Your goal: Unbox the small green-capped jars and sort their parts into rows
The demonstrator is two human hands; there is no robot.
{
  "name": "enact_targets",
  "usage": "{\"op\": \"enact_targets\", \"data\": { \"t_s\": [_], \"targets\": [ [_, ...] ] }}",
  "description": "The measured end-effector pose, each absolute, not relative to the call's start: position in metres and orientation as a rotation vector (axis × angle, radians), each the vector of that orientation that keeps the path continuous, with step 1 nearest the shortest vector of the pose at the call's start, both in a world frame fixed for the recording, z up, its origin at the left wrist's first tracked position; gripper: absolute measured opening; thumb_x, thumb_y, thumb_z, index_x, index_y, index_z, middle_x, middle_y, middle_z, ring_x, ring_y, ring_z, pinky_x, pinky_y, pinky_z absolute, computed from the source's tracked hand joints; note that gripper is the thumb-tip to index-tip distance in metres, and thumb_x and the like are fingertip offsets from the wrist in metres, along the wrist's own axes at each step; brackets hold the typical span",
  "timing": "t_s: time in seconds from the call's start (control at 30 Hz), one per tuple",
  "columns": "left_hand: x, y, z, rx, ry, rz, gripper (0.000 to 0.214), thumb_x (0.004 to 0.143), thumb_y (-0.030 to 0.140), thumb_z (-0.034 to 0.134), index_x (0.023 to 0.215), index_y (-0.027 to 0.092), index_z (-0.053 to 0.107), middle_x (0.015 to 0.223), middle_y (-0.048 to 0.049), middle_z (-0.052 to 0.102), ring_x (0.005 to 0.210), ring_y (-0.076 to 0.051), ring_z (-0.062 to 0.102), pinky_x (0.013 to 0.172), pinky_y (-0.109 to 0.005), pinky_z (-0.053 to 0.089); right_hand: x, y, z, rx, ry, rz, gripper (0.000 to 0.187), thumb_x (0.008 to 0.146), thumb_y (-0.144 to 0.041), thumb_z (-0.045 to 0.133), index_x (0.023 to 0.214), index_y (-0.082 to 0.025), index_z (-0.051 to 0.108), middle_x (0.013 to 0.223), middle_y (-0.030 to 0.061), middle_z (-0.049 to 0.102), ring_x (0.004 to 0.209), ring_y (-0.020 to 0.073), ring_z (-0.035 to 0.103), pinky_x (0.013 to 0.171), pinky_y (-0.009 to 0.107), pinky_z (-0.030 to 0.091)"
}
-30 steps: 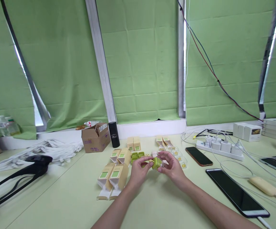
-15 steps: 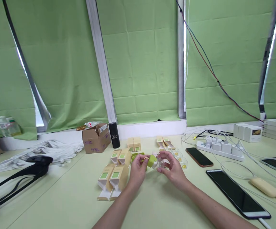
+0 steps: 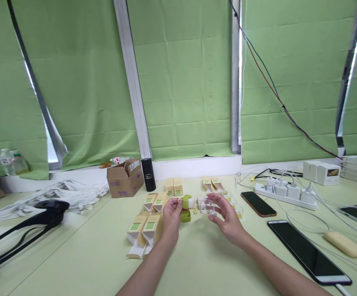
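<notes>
My left hand [image 3: 171,216], fingers pinched, holds a small green case with a white part [image 3: 187,202] by its left end. My right hand [image 3: 229,216] is closed on a clear plastic shell [image 3: 207,207], a short gap to the right of the green case. Below the left fingers a second green piece [image 3: 185,216] lies on the table, with a tiny yellow bit [image 3: 195,211] beside it. Several clear shells with yellow centres [image 3: 237,210] sit behind my right hand. Left of my left hand stand several tan cartons with green labels [image 3: 150,226], their near ends open.
More tan cartons [image 3: 174,187] stand farther back, near a black cylinder [image 3: 148,174] and a cardboard box [image 3: 123,183]. To the right are phones [image 3: 304,248], a power strip [image 3: 289,195] and loose cables. A black strap-like object [image 3: 47,213] lies left.
My hands have moved apart. The clear shell has come away from the green case, showing the case's white part. The green piece on the table is now more visible.
</notes>
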State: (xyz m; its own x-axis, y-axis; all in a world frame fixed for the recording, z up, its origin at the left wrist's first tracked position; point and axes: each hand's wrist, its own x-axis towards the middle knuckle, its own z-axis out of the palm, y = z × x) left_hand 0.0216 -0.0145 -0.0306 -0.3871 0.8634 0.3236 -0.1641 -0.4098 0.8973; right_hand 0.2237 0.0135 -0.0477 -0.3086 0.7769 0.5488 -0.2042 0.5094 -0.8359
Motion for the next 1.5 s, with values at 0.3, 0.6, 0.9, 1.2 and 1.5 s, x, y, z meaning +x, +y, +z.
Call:
{"op": "enact_targets", "data": {
  "t_s": [0.3, 0.6, 0.9, 1.2, 1.5],
  "targets": [
    [0.021, -0.013, -0.031, 0.997, 1.056, 1.874, 0.031, 0.068, 0.041, 0.082, 0.078, 0.017, 0.064, 0.073, -0.0007, 0.068, 0.069, -0.015, 0.065, 0.067, -0.027, 0.056, 0.269, 0.034, -0.009, -0.753, -1.927, 0.464, 0.008, 0.088, -0.029, 0.063, 0.082, -0.025, 0.068, 0.124, 0.0088, 0.067, 0.123, 0.0321, 0.054, 0.105, 0.052, 0.042],
    [0.020, -0.013, -0.032, 1.011, 1.073, 1.864, 0.032, 0.070, 0.042, 0.082, 0.077, 0.017, 0.064, 0.073, -0.0015, 0.069, 0.068, -0.015, 0.065, 0.068, -0.028, 0.056, 0.291, 0.046, -0.006, -1.191, -2.279, -0.023, 0.022, 0.073, -0.010, 0.067, 0.070, -0.029, 0.078, 0.085, 0.0059, 0.072, 0.090, 0.0273, 0.059, 0.080, 0.041, 0.036],
    [0.022, -0.014, -0.031, 1.023, 1.074, 1.858, 0.032, 0.069, 0.042, 0.082, 0.074, 0.017, 0.063, 0.073, -0.0016, 0.069, 0.067, -0.015, 0.065, 0.066, -0.026, 0.055, 0.285, 0.047, -0.015, -1.260, -2.404, -0.133, 0.029, 0.066, -0.002, 0.066, 0.063, -0.028, 0.079, 0.075, 0.0066, 0.075, 0.086, 0.0264, 0.060, 0.078, 0.038, 0.030],
    [0.022, -0.013, -0.032, 1.005, 1.077, 1.847, 0.033, 0.067, 0.042, 0.083, 0.077, 0.016, 0.065, 0.076, -0.0032, 0.071, 0.068, -0.015, 0.065, 0.065, -0.026, 0.054, 0.283, 0.046, -0.014, -1.376, -2.470, -0.188, 0.027, 0.070, -0.003, 0.065, 0.066, -0.025, 0.079, 0.083, 0.0071, 0.076, 0.092, 0.0245, 0.059, 0.078, 0.034, 0.029],
    [0.022, -0.013, -0.032, 0.977, 1.050, 1.830, 0.031, 0.066, 0.038, 0.083, 0.073, 0.015, 0.063, 0.070, -0.0013, 0.068, 0.064, -0.013, 0.063, 0.065, -0.025, 0.054, 0.284, 0.046, -0.019, -1.307, -2.387, -0.259, 0.029, 0.068, 0.001, 0.069, 0.083, -0.023, 0.076, 0.088, 0.0060, 0.076, 0.094, 0.0262, 0.061, 0.079, 0.035, 0.032]
  ]
}}
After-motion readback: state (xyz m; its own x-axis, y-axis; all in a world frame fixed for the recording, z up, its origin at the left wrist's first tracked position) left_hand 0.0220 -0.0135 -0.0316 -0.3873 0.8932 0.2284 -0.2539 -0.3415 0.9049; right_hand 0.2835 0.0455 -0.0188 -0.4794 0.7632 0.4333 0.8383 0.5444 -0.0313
